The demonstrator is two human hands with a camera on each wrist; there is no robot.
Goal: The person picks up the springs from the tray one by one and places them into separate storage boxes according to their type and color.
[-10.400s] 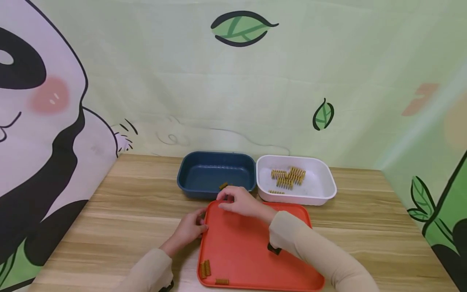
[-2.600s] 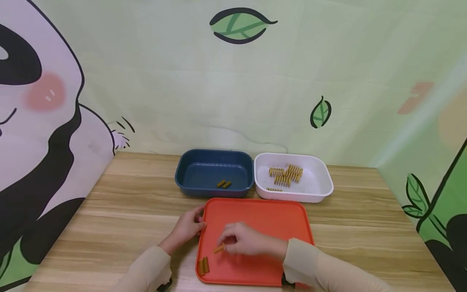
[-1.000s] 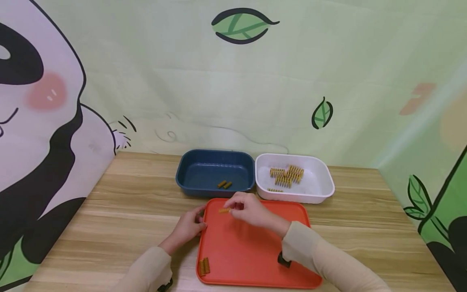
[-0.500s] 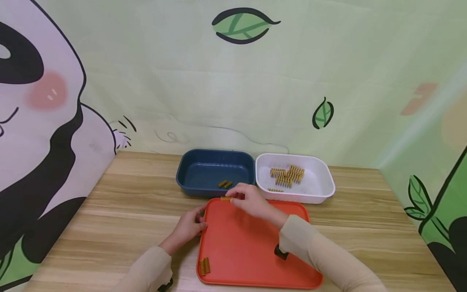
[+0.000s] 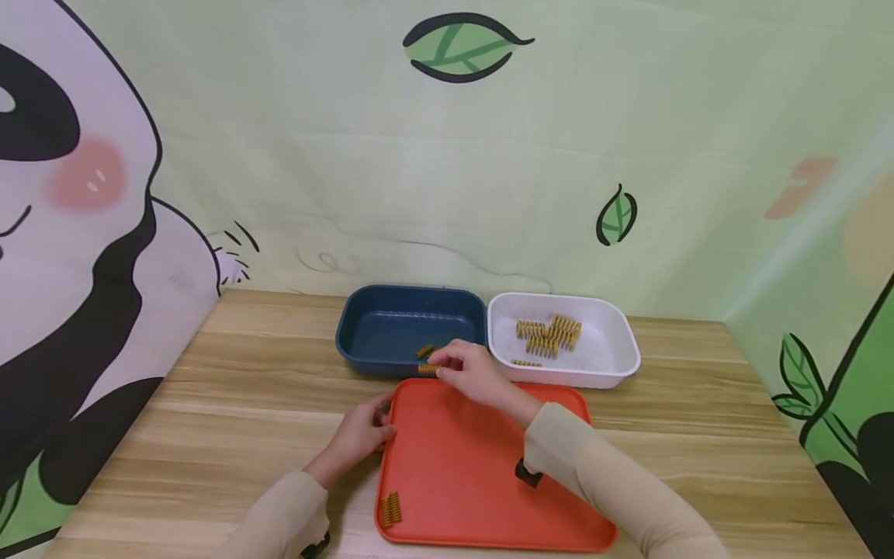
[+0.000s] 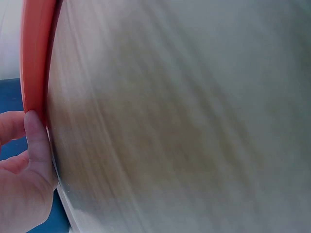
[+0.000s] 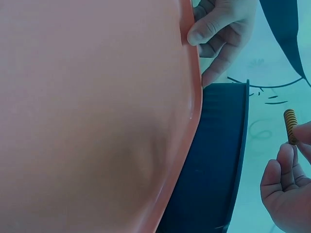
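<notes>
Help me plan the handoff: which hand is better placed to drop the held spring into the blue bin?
The right hand: it already pinches the spring at the blue bin's near rim. The left hand grips the orange tray's left edge.

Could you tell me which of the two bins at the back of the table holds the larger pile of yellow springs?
The white bin, the right-hand one, holds a cluster of yellow springs; the dark blue bin beside it shows only a spring or so.

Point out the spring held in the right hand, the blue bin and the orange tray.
spring (image 5: 427, 369), head view, middle of its coil.
blue bin (image 5: 391, 332), head view, bare inner floor.
orange tray (image 5: 461, 473), head view, bare middle of its surface.
</notes>
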